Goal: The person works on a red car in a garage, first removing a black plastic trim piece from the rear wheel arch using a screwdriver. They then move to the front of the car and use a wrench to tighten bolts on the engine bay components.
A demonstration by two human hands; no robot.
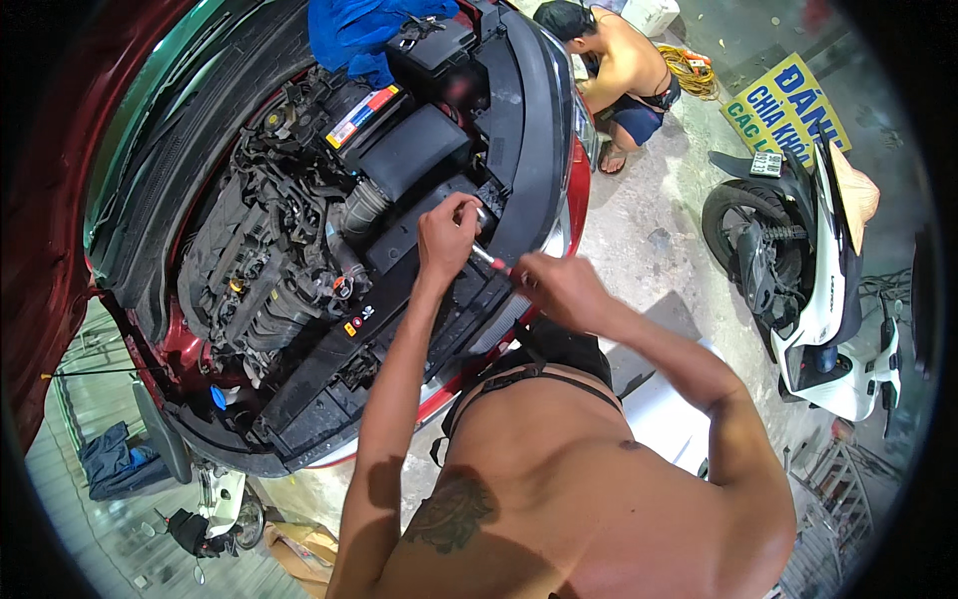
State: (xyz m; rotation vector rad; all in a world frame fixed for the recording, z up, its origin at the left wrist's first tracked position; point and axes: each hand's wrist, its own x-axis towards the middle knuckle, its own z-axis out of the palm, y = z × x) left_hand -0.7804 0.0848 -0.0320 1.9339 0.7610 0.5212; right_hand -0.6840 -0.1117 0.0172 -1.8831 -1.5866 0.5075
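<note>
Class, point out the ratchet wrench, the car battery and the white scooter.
ratchet wrench [489, 258], head view, on its red-banded handle between the hands.
car battery [361, 116], head view, on its coloured top label.
white scooter [830, 299], head view, on its white side panel.

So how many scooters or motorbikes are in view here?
2: a white and black scooter parked at the right on the concrete floor, and a white one partly hidden under the red car's front, lower left. Others may be hidden.
</note>
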